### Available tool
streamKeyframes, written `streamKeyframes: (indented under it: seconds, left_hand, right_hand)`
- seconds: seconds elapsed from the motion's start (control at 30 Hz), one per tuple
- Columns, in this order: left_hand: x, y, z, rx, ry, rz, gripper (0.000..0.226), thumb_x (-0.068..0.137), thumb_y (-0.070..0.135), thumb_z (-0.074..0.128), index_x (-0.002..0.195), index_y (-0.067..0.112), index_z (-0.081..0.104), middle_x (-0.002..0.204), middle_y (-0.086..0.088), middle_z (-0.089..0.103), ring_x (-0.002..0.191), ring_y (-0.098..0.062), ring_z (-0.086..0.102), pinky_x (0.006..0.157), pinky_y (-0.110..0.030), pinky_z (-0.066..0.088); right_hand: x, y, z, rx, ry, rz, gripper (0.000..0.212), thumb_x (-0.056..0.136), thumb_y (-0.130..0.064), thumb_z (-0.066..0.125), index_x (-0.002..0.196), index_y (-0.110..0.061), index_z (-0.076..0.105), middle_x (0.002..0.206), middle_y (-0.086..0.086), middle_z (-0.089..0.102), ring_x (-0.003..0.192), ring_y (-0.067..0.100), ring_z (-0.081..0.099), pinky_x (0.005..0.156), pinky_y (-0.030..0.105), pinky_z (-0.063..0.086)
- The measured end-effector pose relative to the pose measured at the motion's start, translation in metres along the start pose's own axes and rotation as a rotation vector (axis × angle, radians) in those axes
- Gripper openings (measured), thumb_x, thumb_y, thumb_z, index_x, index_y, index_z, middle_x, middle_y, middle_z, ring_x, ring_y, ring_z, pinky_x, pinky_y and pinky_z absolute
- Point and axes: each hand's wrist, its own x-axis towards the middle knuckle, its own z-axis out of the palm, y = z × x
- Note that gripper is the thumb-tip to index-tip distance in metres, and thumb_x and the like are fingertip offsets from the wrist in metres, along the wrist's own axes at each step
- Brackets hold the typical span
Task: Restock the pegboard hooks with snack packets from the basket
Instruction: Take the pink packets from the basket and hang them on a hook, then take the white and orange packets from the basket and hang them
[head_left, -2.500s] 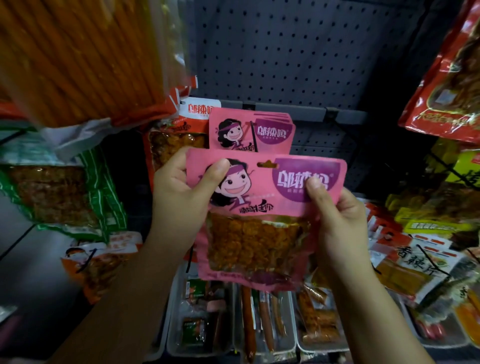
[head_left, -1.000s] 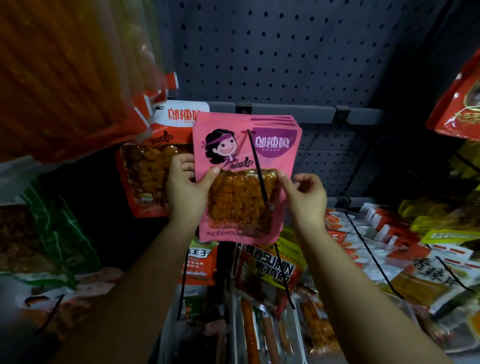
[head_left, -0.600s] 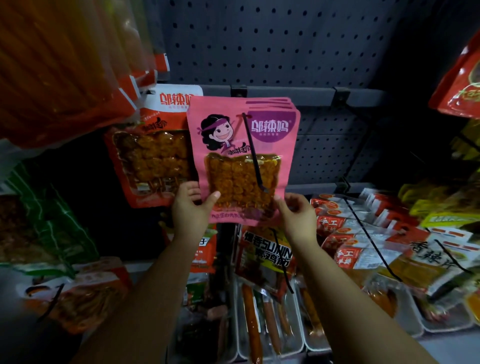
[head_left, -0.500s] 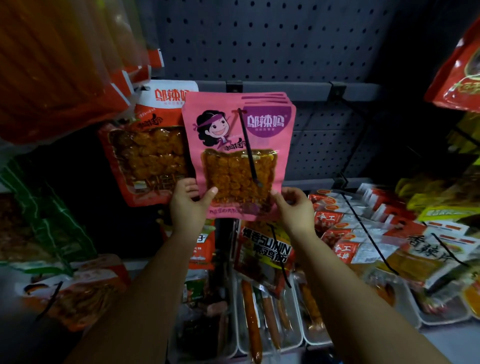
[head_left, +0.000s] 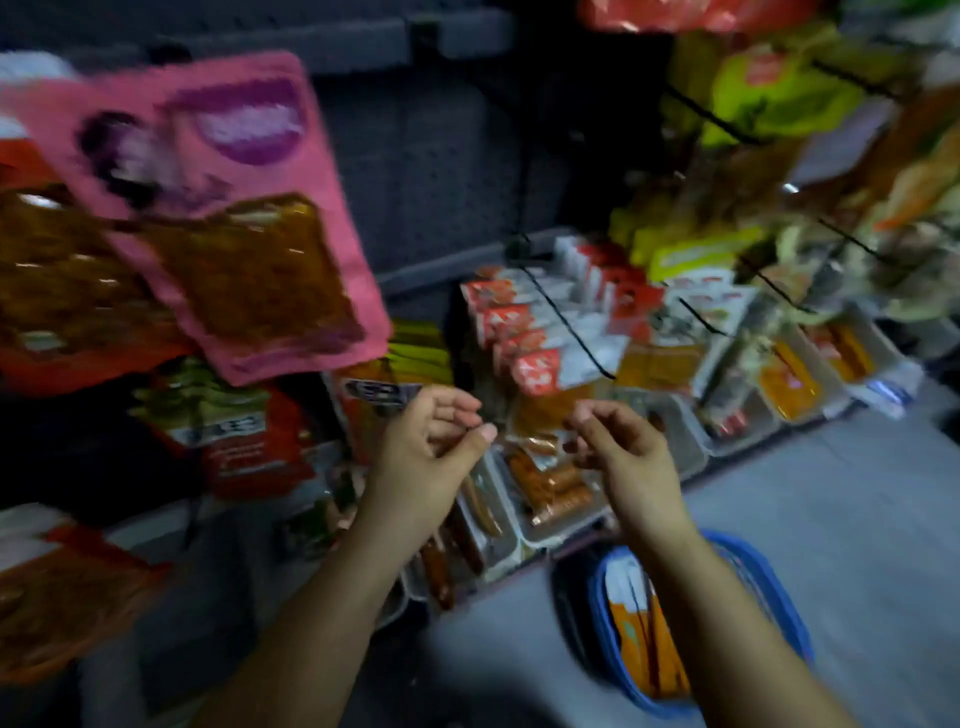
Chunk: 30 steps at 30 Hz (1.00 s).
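Upper left of the frame: the pink snack packet (head_left: 218, 218) hangs tilted before the pegboard (head_left: 441, 171), blurred. Centre: left hand (head_left: 428, 447) and right hand (head_left: 621, 449) — both with fingers loosely curled, apart, holding nothing. Lower right: the blue basket (head_left: 779, 618) on the floor, orange packets (head_left: 644, 644) inside.

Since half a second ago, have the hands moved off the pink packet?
Yes. Both the left hand and right hand dropped below the pink packet, empty, toward the blue basket.
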Motion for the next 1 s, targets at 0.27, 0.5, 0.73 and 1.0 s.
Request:
streamKeyframes:
  seconds: [0.27, 0.5, 0.73, 1.0]
  left_hand:
    - [-0.032, -0.075, 0.208, 0.097, -0.482, -0.252, 0.029, 0.082, -0.009, 0.063, 0.079, 0.019, 0.056, 0.073, 0.003, 0.059, 0.056, 0.010, 0.056, 0.059, -0.003, 0.041]
    - [-0.075, -0.247, 0.362, 0.250, -0.549, -0.606, 0.023, 0.086, -0.017, 0.050, 0.092, 0.003, 0.059, 0.072, -0.005, 0.055, 0.048, 0.012, 0.053, 0.052, -0.004, 0.039]
    - [-0.101, -0.448, 0.455, 0.355, -0.450, -0.874, 0.012, 0.089, -0.005, 0.057, 0.092, 0.005, 0.062, 0.096, -0.021, 0.060, 0.091, -0.031, 0.056, 0.084, -0.037, 0.046]
    - [-0.067, -0.570, 0.535, 0.319, -0.348, -0.836, 0.055, 0.088, 0.018, 0.064, 0.136, 0.013, 0.038, 0.133, -0.004, 0.051, 0.114, -0.018, 0.051, 0.094, -0.033, 0.042]
  right_hand:
    - [-0.057, 0.099, -0.225, -0.070, 0.349, 0.374, 0.015, 0.095, -0.010, 0.054, 0.082, -0.009, 0.061, 0.065, 0.002, 0.062, 0.051, 0.005, 0.056, 0.048, 0.012, 0.043]
    - [-0.057, 0.262, -0.361, -0.257, 0.219, 0.748, 0.021, 0.094, -0.012, 0.055, 0.074, -0.016, 0.058, 0.067, 0.006, 0.056, 0.057, 0.014, 0.050, 0.054, 0.022, 0.038]
    - [0.002, 0.467, -0.448, -0.628, -0.058, 0.865, 0.009, 0.091, -0.023, 0.059, 0.085, -0.023, 0.065, 0.099, 0.017, 0.069, 0.080, 0.022, 0.061, 0.072, 0.029, 0.044]
    - [0.104, 0.640, -0.457, -0.612, -0.028, 0.845, 0.038, 0.087, -0.027, 0.067, 0.115, -0.002, 0.059, 0.091, 0.009, 0.060, 0.081, 0.022, 0.057, 0.066, 0.026, 0.047]
